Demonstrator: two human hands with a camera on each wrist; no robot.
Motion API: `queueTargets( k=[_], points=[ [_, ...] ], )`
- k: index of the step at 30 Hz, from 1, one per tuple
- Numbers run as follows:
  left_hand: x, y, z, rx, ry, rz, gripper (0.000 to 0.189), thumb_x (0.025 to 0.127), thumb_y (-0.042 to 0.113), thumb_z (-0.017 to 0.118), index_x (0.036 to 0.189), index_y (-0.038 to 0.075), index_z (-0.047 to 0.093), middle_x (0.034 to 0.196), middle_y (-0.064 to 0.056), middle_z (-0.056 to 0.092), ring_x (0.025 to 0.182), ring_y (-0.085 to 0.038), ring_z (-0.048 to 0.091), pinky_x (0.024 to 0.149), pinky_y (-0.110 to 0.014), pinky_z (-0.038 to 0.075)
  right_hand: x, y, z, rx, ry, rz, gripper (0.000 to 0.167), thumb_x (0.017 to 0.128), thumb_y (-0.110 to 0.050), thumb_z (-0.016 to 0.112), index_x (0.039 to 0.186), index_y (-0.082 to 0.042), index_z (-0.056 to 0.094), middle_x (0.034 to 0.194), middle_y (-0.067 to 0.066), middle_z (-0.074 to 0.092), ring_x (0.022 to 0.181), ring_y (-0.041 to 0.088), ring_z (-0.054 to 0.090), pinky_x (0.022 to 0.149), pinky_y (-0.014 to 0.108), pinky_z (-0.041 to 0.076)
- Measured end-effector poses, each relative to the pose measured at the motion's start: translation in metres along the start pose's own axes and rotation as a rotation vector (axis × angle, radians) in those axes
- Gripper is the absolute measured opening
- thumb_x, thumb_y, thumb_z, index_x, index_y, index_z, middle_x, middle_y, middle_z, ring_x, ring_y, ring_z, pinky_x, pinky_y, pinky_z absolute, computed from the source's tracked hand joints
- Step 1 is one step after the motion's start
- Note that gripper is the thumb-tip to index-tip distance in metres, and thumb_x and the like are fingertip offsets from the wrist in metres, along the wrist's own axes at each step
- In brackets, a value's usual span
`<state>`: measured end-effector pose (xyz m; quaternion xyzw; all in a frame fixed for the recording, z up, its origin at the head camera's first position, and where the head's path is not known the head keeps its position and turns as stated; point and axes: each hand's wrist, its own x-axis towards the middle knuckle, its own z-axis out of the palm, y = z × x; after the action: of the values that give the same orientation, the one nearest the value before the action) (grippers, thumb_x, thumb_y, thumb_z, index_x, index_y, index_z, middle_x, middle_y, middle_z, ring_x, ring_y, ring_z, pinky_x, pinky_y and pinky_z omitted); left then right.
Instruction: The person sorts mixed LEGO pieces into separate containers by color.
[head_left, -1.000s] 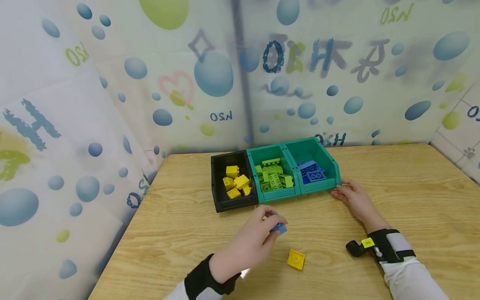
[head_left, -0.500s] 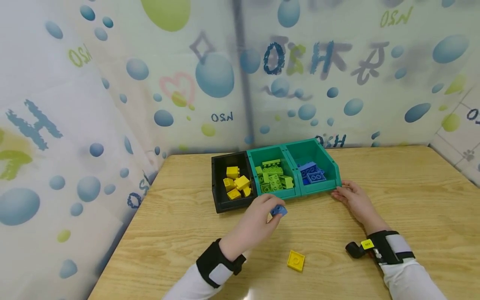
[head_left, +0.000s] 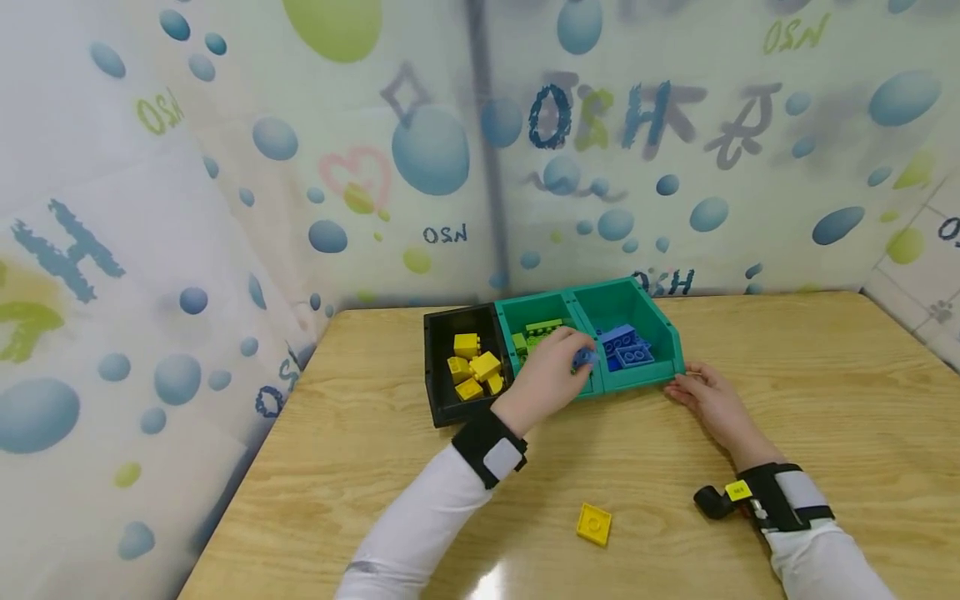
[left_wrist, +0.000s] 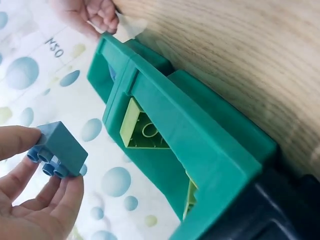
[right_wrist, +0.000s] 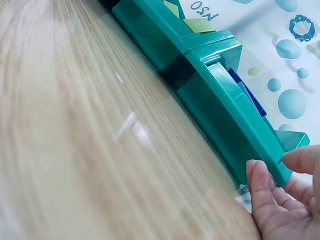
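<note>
My left hand [head_left: 549, 373] is over the teal bin of green bricks [head_left: 512, 318], pinching a blue toy brick [left_wrist: 66, 148] between thumb and fingers. In the left wrist view its studs face the palm, and the brick is clear of the bin's rim. To the right, my right hand [head_left: 711, 407] holds the front corner of the teal bin of blue bricks [head_left: 647, 374]. The right wrist view has the thumb [right_wrist: 301, 159] by the rim and the other fingers at the outer front side. Blue bricks [head_left: 633, 356] lie inside that bin; my left hand partly hides the green bricks [head_left: 543, 327].
A black bin [head_left: 463, 412] with several yellow bricks [head_left: 485, 365] adjoins the teal bins on the left. One square yellow brick [head_left: 594, 524] lies on the wooden table [head_left: 322, 467] nearer the person. A patterned backdrop [head_left: 360, 108] rises behind the table.
My left hand has carried the blue brick from above the table, forward and slightly right, to over the green-brick bin. My right hand has stayed at the bin corner.
</note>
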<state>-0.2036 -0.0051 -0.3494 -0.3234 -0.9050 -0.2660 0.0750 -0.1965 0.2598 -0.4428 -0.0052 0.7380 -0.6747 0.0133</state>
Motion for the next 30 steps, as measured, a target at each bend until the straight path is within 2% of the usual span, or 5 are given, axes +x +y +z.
queueTargets(
  k=[14,22,25,30],
  points=[
    [0.037,0.010,0.027,0.141,-0.067,0.009,0.027,0.093,0.019,0.060,0.119,0.011,0.060,0.118,-0.002,0.060,0.102,-0.011,0.060,0.083,-0.014,0.049,-0.001,-0.002,0.000,-0.007,0.014,-0.001,0.042,0.102,-0.015,0.037,0.130,0.015,0.027,0.092,-0.008,0.057,0.084,-0.006,0.061,0.078,0.011,0.051],
    [0.047,0.014,0.034,0.180,-0.095,0.082,0.034,0.093,0.018,0.061,0.125,0.010,0.057,0.122,-0.003,0.058,0.109,-0.011,0.059,0.088,-0.013,0.047,-0.002,-0.002,-0.001,-0.017,0.009,-0.024,0.042,0.102,-0.016,0.036,0.129,0.015,0.027,0.092,-0.009,0.058,0.084,-0.006,0.061,0.078,0.011,0.051],
    [0.050,0.014,0.036,0.239,-0.121,0.105,0.032,0.093,0.019,0.061,0.124,0.011,0.057,0.122,-0.002,0.058,0.108,-0.011,0.059,0.088,-0.013,0.047,-0.002,-0.002,-0.001,-0.014,0.006,-0.032,0.042,0.102,-0.015,0.036,0.129,0.016,0.027,0.091,-0.010,0.058,0.084,-0.006,0.061,0.078,0.011,0.051],
    [0.052,0.014,0.042,0.398,-0.188,0.135,0.032,0.095,0.022,0.057,0.126,0.015,0.056,0.125,0.000,0.057,0.111,-0.009,0.058,0.091,-0.015,0.047,-0.002,-0.003,-0.001,-0.016,0.005,-0.023,0.045,0.102,-0.017,0.037,0.130,0.017,0.026,0.092,-0.010,0.058,0.084,-0.006,0.061,0.078,0.011,0.051]
  ],
)
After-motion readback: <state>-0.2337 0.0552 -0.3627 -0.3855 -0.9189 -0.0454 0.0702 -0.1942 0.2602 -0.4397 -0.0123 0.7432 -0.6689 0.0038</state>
